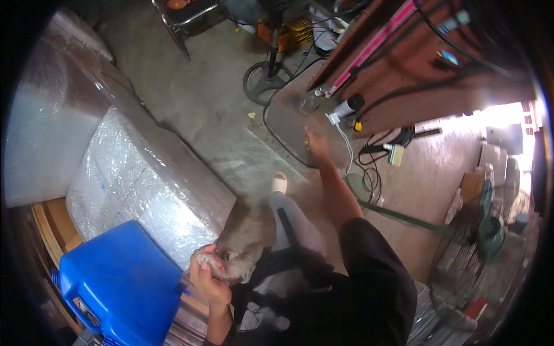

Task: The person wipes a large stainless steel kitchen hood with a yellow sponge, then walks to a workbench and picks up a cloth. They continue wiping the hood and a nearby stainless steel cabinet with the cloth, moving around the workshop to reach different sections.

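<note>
In my left hand (210, 279) is a greyish, crumpled cloth (239, 266), its loose end hanging toward my leg. The fingers curl round it, close to a blue plastic jerrycan-like container (124, 282). My right hand (316, 145) is stretched forward over a grey, flat-topped surface (288, 118). Its fingers are curled, and whatever may be in them cannot be made out. Beyond that hand lie a clear rounded vessel (310, 102) and a white cylinder with a black end (349, 106). A white cable (346, 140) runs down beside the hand.
Large boxes in clear plastic wrap (144, 173) stand at my left. A reddish-brown panel (404, 86) rises at the right, with black cables (375, 167) by its foot. A stand with a round base (266, 82) is ahead. A green fan-like machine (490, 236) stands at right.
</note>
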